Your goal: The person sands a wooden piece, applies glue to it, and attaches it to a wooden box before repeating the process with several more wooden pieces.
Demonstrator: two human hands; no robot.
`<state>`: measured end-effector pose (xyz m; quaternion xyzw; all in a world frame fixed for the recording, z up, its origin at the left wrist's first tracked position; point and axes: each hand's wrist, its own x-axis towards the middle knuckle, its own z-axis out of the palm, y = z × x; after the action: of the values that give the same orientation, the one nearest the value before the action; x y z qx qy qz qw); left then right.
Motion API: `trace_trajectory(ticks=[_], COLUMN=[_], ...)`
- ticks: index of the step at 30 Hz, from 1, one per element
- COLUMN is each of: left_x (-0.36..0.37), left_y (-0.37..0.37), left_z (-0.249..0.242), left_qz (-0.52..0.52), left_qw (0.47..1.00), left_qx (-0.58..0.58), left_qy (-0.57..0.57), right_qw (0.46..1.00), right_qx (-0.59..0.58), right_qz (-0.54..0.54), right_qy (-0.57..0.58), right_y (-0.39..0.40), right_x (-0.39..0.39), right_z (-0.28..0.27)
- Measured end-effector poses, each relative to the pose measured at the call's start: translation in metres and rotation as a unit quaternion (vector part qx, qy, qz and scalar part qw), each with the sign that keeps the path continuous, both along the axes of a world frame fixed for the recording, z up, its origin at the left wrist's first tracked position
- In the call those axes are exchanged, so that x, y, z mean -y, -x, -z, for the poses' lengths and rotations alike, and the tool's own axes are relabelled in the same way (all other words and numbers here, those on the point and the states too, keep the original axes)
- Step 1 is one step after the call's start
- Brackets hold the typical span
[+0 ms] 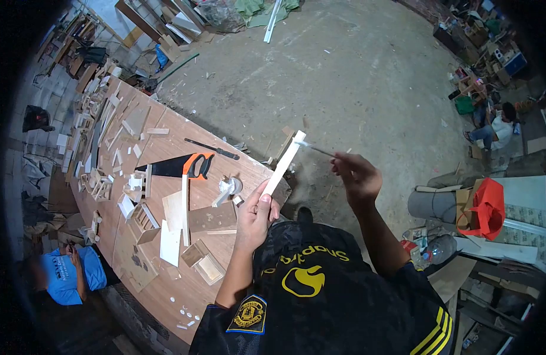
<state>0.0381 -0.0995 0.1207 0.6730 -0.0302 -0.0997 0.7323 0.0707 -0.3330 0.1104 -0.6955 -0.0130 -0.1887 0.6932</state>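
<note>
My left hand (254, 219) is closed around the lower end of a pale wooden strip (283, 168), which points up and away from me past the table's corner. Between the fingers of my right hand (360, 180) is a thin stick (320, 149) with a white tip. That tip meets the strip near its far end. On the table close to my left hand stands a small white tub (231, 185) with a white-smeared piece beside it. A handsaw (178, 166) with an orange and black handle lies farther left, near a dark metal file (212, 148).
The wooden table (160, 296) carries boards, small box-like wooden pieces (144, 223) and offcuts. A person in a blue shirt (66, 275) is at its left side; another person (495, 131) sits far right. A red bag (489, 210) stands among materials at right.
</note>
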Motion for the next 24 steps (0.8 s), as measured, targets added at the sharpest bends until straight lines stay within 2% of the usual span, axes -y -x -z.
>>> trace_trajectory(ticks=[1,2,3,4,5,7,9,11,13,16,17,19,20,21,24], left_x=[0.000,-0.001,-0.003,-0.003,-0.003,-0.004,-0.004,-0.005,-0.008,-0.005,-0.005,-0.006,-0.008,-0.009,-0.008], left_y=[0.000,0.001,0.001,0.002,0.001,0.000,0.000,0.001,0.002,0.000,0.000,0.002,0.002,0.002,0.001], left_z=[0.001,-0.001,-0.003,-0.004,-0.003,0.000,0.002,0.001,-0.002,-0.004,-0.002,0.001,0.000,-0.002,-0.002], left_qz=[-0.004,-0.003,0.005,0.014,0.016,0.008,0.003,0.001,0.016,0.014,0.012,0.009,0.010,0.014,0.014], left_qw=[1.000,1.000,1.000,1.000,1.000,1.000,1.000,1.000,1.000,1.000,1.000,1.000,1.000,1.000,1.000], left_qx=[-0.001,-0.002,-0.007,-0.012,-0.012,-0.024,-0.019,-0.017,-0.021,-0.016,-0.015,-0.008,-0.009,-0.011,-0.022], left_qy=[0.016,0.015,0.011,0.009,0.011,0.002,0.010,0.017,0.001,0.000,-0.001,0.013,0.011,0.008,0.002], right_qw=[1.000,0.982,0.929,0.918,0.918,0.942,0.953,0.913,0.911,0.940,0.940,0.912,0.914,0.914,0.917], right_qx=[0.000,0.102,0.200,0.200,0.199,0.170,0.155,0.223,0.212,0.185,0.187,0.222,0.223,0.222,0.204], right_qz=[-0.001,-0.013,-0.024,-0.014,-0.013,0.063,0.076,0.020,-0.017,0.089,0.086,0.043,-0.024,-0.024,0.109], right_qy=[-0.001,0.156,0.309,0.341,0.343,0.281,0.247,0.341,0.352,0.273,0.272,0.342,0.339,0.339,0.326], right_y=[0.000,0.000,0.001,0.000,-0.003,-0.013,-0.013,-0.003,-0.002,-0.016,-0.014,-0.002,0.001,0.000,-0.014], right_x=[-0.001,-0.001,-0.001,0.001,0.005,0.011,0.011,0.010,0.009,0.011,0.010,0.008,0.006,0.007,0.011], right_z=[-0.003,-0.008,-0.011,-0.005,0.000,0.009,0.010,-0.005,-0.002,0.014,0.011,0.000,-0.005,0.001,0.016])
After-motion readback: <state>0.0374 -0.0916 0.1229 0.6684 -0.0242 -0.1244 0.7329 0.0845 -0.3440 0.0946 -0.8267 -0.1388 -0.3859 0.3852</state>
